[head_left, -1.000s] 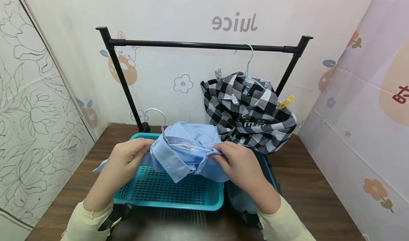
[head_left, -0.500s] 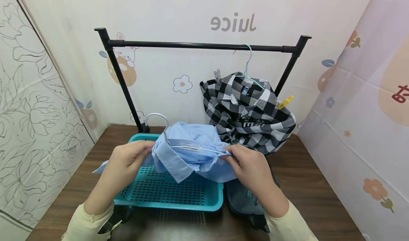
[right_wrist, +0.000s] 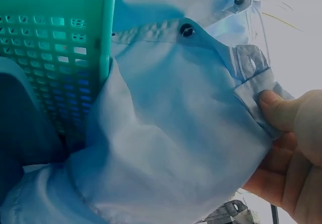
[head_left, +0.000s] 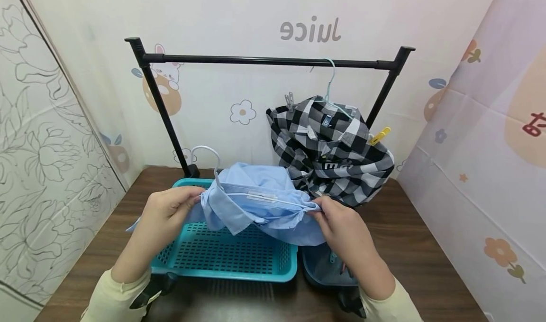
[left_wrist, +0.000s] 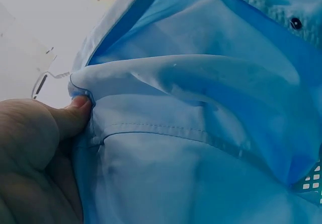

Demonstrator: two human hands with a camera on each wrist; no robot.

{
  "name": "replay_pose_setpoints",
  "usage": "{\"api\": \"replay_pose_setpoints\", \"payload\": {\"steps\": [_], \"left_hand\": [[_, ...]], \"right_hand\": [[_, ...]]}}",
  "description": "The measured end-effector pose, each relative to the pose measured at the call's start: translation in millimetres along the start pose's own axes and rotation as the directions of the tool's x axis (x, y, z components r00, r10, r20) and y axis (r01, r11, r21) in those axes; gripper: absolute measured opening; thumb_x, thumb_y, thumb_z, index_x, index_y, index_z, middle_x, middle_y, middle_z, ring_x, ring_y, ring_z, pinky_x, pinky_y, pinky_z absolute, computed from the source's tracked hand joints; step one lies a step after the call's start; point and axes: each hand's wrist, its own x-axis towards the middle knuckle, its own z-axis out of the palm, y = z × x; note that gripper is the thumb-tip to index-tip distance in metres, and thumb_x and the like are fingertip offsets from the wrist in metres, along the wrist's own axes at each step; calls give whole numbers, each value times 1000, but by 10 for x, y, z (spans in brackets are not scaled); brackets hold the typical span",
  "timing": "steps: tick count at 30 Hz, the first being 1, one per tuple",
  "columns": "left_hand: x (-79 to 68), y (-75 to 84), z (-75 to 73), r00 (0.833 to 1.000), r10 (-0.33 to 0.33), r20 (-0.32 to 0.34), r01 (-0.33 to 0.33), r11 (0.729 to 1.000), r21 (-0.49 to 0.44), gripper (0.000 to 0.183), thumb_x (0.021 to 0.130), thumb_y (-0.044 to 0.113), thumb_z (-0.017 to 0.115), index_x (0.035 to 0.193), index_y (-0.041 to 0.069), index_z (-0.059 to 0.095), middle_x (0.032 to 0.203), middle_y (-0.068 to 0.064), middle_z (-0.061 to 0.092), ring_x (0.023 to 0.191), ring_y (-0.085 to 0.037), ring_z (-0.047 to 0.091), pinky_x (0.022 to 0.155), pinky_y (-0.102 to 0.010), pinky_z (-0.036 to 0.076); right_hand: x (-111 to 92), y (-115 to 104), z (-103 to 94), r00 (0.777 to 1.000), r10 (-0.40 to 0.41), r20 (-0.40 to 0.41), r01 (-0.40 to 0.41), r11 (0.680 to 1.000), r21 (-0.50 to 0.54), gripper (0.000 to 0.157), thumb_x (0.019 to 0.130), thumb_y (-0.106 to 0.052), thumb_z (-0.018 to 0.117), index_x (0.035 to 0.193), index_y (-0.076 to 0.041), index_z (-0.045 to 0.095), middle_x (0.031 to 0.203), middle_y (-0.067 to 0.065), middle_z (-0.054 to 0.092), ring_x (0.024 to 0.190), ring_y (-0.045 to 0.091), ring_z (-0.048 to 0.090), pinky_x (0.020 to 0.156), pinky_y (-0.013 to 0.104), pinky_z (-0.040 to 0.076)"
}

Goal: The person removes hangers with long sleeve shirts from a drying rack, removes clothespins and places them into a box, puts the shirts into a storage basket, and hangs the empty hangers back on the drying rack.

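Above the teal basket [head_left: 230,275], the blue shirt [head_left: 264,217] is held bunched, collar uppermost, between two hands. Left hand [head_left: 168,215]: fingers drawn together in a pinch on the cloth, thumb pressing a folded edge. Right hand [head_left: 341,222]: fingers likewise pinched, thumb over a layered edge beside a buttonhole. The white hanger [head_left: 218,159] lies with its bar across the collar opening; its hook stands free, toward the left side. The bar's right end is lost in cloth near the right fingers; cannot tell whether it sits in the shoulder.

Technique, as judged: step in hand looks like seating the bar inside the shirt. Pull both sides level under light tension, feed the bar's end along the shoulder by feel, then centre the hook at the collar. (Tugging one side alone would probably swivel the hanger.) The gathered folds at right may catch the tip; smooth them first.

Surroundings: black rack [head_left: 239,59] on the table [head_left: 418,246], behind the work. A plaid shirt [head_left: 324,144] hangs from its right part on a pale blue hanger [head_left: 329,82], with a yellow clip [head_left: 379,136] and a grey clip [head_left: 290,102]. It crowds the right hand. Dark tub [head_left: 317,265] beside the basket, partly hidden. The basket rim could snag loose cloth.
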Motion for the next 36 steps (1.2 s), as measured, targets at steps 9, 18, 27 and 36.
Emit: {"api": "replay_pose_setpoints", "payload": {"steps": [9,18,27,36], "left_hand": [[-12,-54,-8,999,-21,-32,21,1000,18,25,88,-10,72,104,8,78,98,-2,78,84,-13,72,84,-3,47],[-12,-41,-54,998,-42,-41,44,998,35,24,88,-9,73,104,8,79,102,-2,78,89,-20,75,88,-2,44],[6,-65,-82,997,-57,-60,58,998,13,22,89,-9,72,103,7,79,102,-4,78,91,-23,75,89,-3,45],[-6,-93,-83,989,-133,-71,132,991,-22,19,92,-6,70,103,7,79,101,-5,78,91,-23,75,87,-3,45]], "right_hand": [[9,32,-46,984,78,157,-97,988,116,19,95,-10,71,103,-11,54,89,9,71,67,13,58,55,24,47],[27,139,-79,955,118,273,-190,948,254,16,98,-9,69,97,-16,55,72,-4,57,61,8,52,51,23,46],[29,212,-112,931,161,326,-308,826,472,6,98,-9,69,99,-14,65,97,4,74,76,9,69,68,26,61],[51,302,-34,923,129,363,-345,698,628,6,102,-8,63,100,-4,59,92,9,73,82,19,72,75,30,62]]}}
